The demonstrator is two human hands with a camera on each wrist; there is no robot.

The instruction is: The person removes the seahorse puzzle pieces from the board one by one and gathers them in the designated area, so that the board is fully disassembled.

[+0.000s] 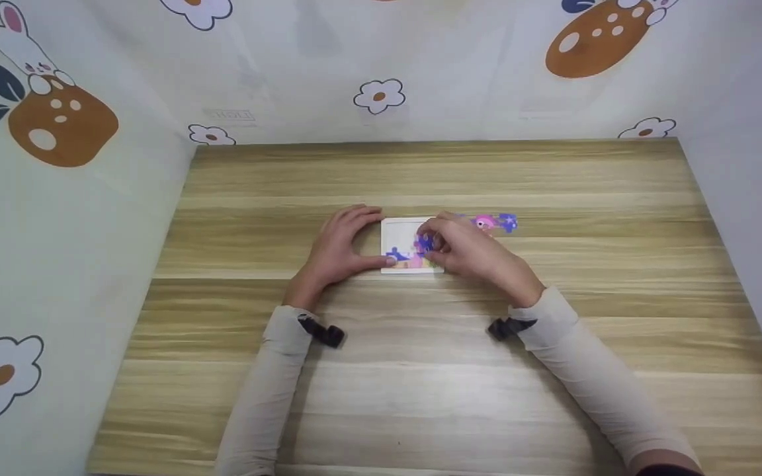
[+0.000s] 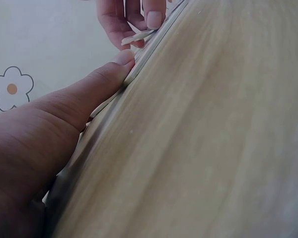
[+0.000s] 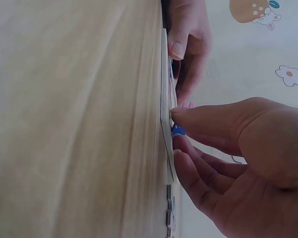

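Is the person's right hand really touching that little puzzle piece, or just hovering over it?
Touching. The left wrist view shows the right hand pinching the puzzle piece, digits against it.

Wood-grained, smooth, softly glossy under the light: rectangular yellow-brown tabletop (image 1: 387, 396). Smooth and matt: square white puzzle tray (image 1: 411, 271). Printed on the face, pale and wood-like at the cut edge: flat blue-and-pink jigsaw pieces (image 1: 485, 223). Cloth, matt, wrinkled: long beige sleeves (image 1: 265, 390). Smooth, sheet-like: flower-printed off-white wall covering (image 1: 301, 99).

Left fingers (image 1: 364, 214) extend inward while right fingers (image 1: 435, 227) curl, pinching.
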